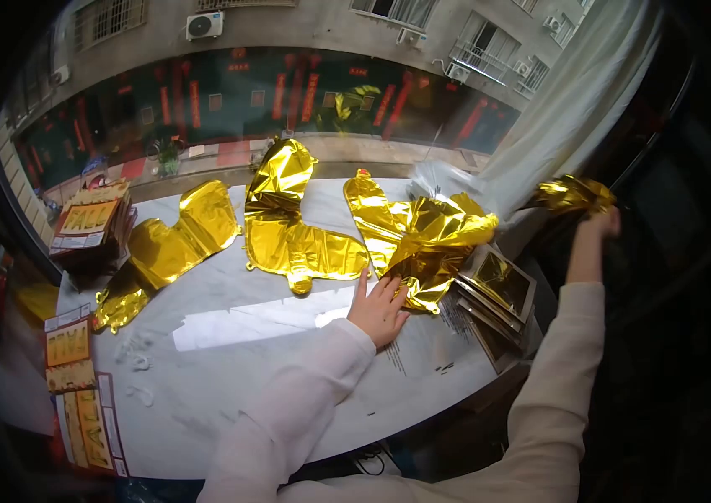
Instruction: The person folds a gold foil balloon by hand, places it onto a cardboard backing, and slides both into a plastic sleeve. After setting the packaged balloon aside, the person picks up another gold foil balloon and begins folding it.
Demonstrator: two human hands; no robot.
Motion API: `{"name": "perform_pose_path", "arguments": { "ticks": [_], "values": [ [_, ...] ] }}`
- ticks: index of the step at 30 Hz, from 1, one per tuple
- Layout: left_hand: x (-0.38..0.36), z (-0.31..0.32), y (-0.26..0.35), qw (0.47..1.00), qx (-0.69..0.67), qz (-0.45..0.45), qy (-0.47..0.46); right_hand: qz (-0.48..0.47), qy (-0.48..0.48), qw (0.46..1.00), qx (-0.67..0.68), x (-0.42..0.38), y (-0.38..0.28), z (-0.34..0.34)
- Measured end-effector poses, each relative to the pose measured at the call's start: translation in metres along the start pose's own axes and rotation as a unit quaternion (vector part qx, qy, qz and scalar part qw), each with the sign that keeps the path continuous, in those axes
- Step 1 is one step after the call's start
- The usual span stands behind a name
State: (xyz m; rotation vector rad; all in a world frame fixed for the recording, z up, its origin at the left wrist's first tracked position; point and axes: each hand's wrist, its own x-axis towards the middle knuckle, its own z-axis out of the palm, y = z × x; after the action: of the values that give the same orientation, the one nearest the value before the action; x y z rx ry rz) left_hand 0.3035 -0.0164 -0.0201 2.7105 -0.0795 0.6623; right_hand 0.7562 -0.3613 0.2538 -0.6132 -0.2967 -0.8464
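My left hand (378,314) lies on the marble-patterned table (288,402), fingers spread, its fingertips at the lower edge of a crumpled gold foil balloon (414,239). Off the table's right side, my raised right hand (602,224) is closed on another gold foil balloon (571,196), slightly blurred. Left of the crumpled one is an L-shaped gold foil balloon (284,230), flat and uninflated. Farther left, a long gold foil balloon (179,239) lies with bent folds. The shape of the balloon in my right hand cannot be made out.
Packets printed "FALL" (87,220) are stacked at the back left, and more printed packets (83,394) lie along the left edge. Flat packs (498,293) are piled at the right edge. Thin white cords (142,365) lie front left. A curtain (577,101) hangs by the window.
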Motion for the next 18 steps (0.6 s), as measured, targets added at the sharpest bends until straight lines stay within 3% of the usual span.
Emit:
{"name": "perform_pose_path", "arguments": {
  "ticks": [1,2,3,5,6,7,9,10,11,12,13,15,16,17,18],
  "values": [
    [0.001,-0.001,0.0,1.0,0.0,0.0,0.001,-0.153,0.127,0.968,-0.154,0.0,-0.034,0.017],
    [0.002,-0.002,0.0,1.0,0.003,-0.008,-0.012,-0.23,0.077,0.949,-0.203,0.019,-0.062,0.008],
    [0.002,-0.003,0.0,1.0,0.005,-0.016,-0.026,-0.232,0.096,0.926,-0.282,-0.008,-0.101,0.025],
    [0.002,-0.016,0.004,0.999,-0.007,-0.02,-0.027,-0.333,-0.007,0.859,-0.389,-0.018,-0.125,0.029],
    [0.003,-0.02,0.006,0.999,-0.018,-0.026,-0.028,-0.316,-0.126,0.866,-0.366,-0.033,-0.126,0.03],
    [0.003,-0.018,0.005,0.999,-0.02,-0.025,-0.027,-0.294,-0.244,0.86,-0.337,-0.059,-0.124,0.035],
    [0.006,-0.011,0.002,0.995,-0.027,0.006,0.091,-0.149,-0.412,0.81,-0.39,-0.167,-0.155,0.057],
    [0.008,-0.02,0.003,0.993,-0.033,0.025,0.115,-0.072,-0.486,0.775,-0.398,-0.239,-0.18,0.077],
    [0.009,-0.024,0.004,0.993,-0.028,0.025,0.116,-0.08,-0.554,0.707,-0.432,-0.282,-0.198,0.078],
    [0.009,-0.028,0.006,0.989,-0.022,0.033,0.145,-0.194,-0.603,0.666,-0.395,-0.323,-0.208,0.072],
    [0.009,-0.031,0.007,0.984,-0.016,0.041,0.175,-0.339,-0.677,0.538,-0.371,-0.348,-0.232,0.073],
    [-0.003,-0.05,0.011,0.979,-0.057,0.038,0.192,-0.417,-0.75,0.462,-0.226,-0.398,-0.277,0.076],
    [-0.014,-0.067,0.01,0.96,-0.25,0.015,0.125,-0.448,-0.775,0.409,-0.178,-0.423,-0.308,0.084],
    [-0.029,-0.087,0.007,0.899,-0.434,-0.008,0.056,-0.446,-0.784,0.405,-0.149,-0.436,-0.324,0.077],
    [-0.046,-0.107,0.003,0.799,-0.6,-0.03,-0.013,-0.419,-0.786,0.446,-0.086,-0.448,-0.328,0.074]
  ]
}}
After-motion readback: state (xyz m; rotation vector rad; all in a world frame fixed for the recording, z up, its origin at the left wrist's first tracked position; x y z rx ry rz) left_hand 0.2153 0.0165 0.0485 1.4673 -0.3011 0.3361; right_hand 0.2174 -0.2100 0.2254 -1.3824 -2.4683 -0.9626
